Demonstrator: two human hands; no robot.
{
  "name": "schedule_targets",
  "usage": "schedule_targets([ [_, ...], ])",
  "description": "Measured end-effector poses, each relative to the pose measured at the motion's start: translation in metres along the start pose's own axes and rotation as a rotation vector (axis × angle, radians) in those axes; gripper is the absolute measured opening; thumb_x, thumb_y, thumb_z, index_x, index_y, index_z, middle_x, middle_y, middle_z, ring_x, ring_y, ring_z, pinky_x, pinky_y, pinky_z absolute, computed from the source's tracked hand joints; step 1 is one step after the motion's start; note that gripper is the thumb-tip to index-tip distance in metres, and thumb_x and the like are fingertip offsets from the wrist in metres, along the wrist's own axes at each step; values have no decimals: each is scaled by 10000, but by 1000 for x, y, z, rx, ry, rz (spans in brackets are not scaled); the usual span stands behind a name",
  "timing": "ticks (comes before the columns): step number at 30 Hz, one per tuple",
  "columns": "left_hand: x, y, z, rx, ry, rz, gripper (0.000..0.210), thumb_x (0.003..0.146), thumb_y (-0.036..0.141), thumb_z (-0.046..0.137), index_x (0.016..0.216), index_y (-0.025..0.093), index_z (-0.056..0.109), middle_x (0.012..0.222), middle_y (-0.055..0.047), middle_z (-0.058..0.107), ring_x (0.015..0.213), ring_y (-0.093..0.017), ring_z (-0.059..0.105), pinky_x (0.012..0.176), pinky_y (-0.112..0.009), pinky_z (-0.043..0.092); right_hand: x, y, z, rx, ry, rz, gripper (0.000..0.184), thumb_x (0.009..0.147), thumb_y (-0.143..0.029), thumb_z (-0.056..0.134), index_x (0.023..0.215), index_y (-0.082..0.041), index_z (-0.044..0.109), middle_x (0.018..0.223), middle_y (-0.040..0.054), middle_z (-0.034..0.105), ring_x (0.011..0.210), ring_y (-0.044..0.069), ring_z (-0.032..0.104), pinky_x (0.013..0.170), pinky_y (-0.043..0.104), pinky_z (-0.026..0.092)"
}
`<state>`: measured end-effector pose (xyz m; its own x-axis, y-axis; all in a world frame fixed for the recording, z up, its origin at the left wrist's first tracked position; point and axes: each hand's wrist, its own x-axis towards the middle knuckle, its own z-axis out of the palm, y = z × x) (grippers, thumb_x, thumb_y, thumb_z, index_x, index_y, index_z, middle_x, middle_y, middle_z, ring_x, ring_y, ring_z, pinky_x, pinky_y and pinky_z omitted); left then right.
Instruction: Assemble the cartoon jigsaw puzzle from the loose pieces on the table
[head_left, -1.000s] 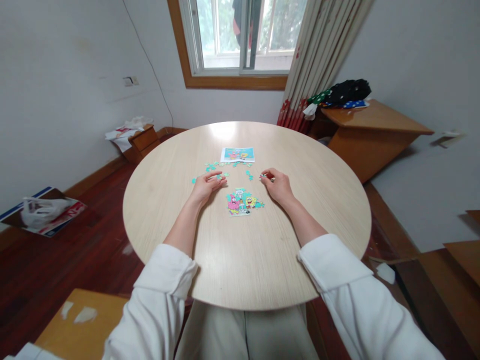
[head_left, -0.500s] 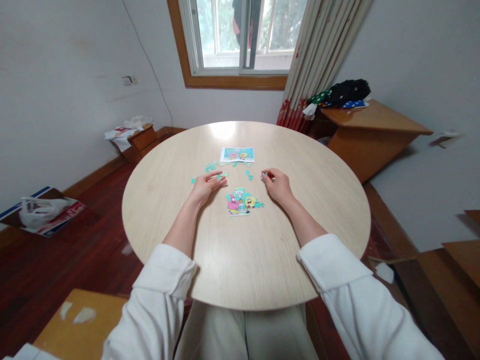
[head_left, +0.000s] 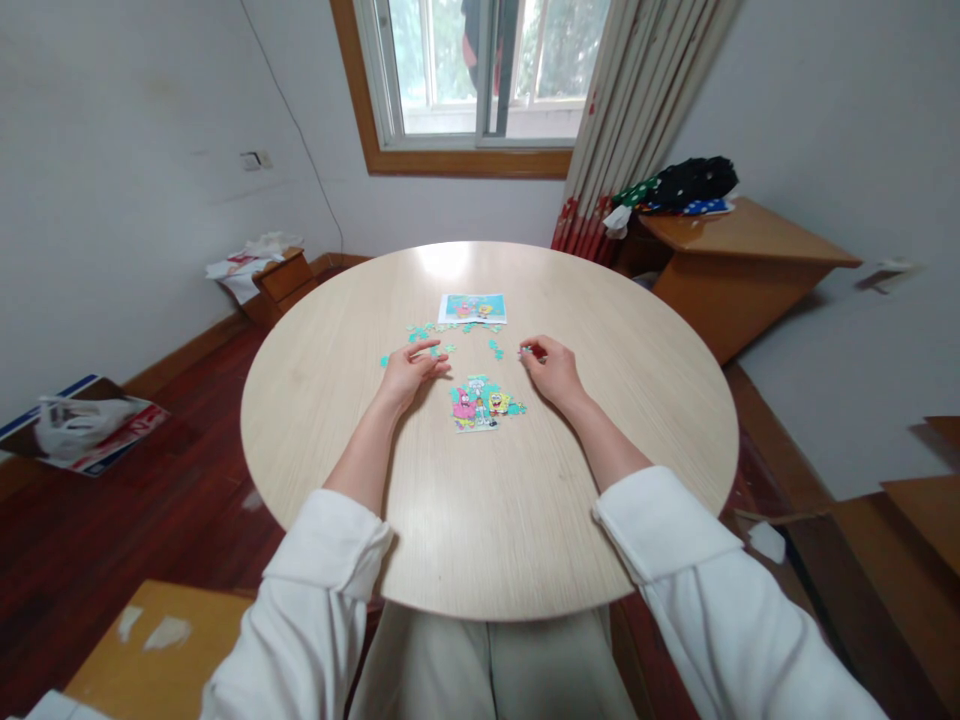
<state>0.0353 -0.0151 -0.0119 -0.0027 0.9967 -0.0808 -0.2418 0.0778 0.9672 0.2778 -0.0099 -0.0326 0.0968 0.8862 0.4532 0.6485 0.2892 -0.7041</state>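
A partly joined jigsaw puzzle (head_left: 480,405) with cartoon characters lies on the round table (head_left: 510,530), between and a little nearer than my hands. My left hand (head_left: 410,372) rests on the table left of it, fingers apart beside some loose turquoise pieces (head_left: 448,349). At the right, my right hand (head_left: 551,365) has thumb and fingers pinched on a small puzzle piece (head_left: 523,352), mostly hidden by the fingertips. A few joined turquoise pieces (head_left: 496,350) lie between the hands. Beyond them is a reference picture (head_left: 472,308) of the same characters.
Several loose pieces (head_left: 420,332) are scattered along the near side of the reference picture. A wooden cabinet (head_left: 750,240) with dark cloth (head_left: 694,183) on it stands at the back right. Behind the table are a window (head_left: 480,80) and a curtain (head_left: 637,100).
The view has shifted very slightly. Both hands keep nearly the same place and pose, and the puzzle looks unchanged.
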Motion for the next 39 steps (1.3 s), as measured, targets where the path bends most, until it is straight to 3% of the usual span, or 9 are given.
schedule_targets([
  [4,2,0,0,91,42,52,282,694,67,596,971,113,620,696,-21,682,575,-112,646,671,-304,565,-1,-3,-1,0,-5,11,129,745,-231,570,811,-176,666,715,29,658,662,160,560,686,298,451],
  [9,5,-2,-1,305,98,187,177,684,140,615,858,133,642,635,-10,670,493,-77,554,496,-197,448,-1,-7,-2,-11,-25,42,94,743,-231,591,737,-163,656,683,36,664,639,159,570,663,286,434],
  [14,10,-10,-5,424,76,239,177,678,180,602,847,142,639,600,-18,669,604,-147,642,580,-239,457,-2,-7,-2,-24,-30,44,156,793,-232,547,695,-173,654,678,38,689,642,163,595,675,281,433],
  [24,8,-9,-10,894,53,303,90,721,230,580,690,175,645,528,7,572,548,-148,515,599,-273,378,-4,-6,-2,-49,-75,-2,181,801,-241,546,821,-167,710,671,32,680,626,159,580,656,273,421],
  [39,5,-10,-9,1042,109,362,115,764,205,572,805,175,674,638,-8,559,635,-168,518,659,-285,390,-4,-6,-2,-113,-155,-9,179,769,-222,570,849,-166,721,587,-12,601,563,130,508,622,250,385],
])
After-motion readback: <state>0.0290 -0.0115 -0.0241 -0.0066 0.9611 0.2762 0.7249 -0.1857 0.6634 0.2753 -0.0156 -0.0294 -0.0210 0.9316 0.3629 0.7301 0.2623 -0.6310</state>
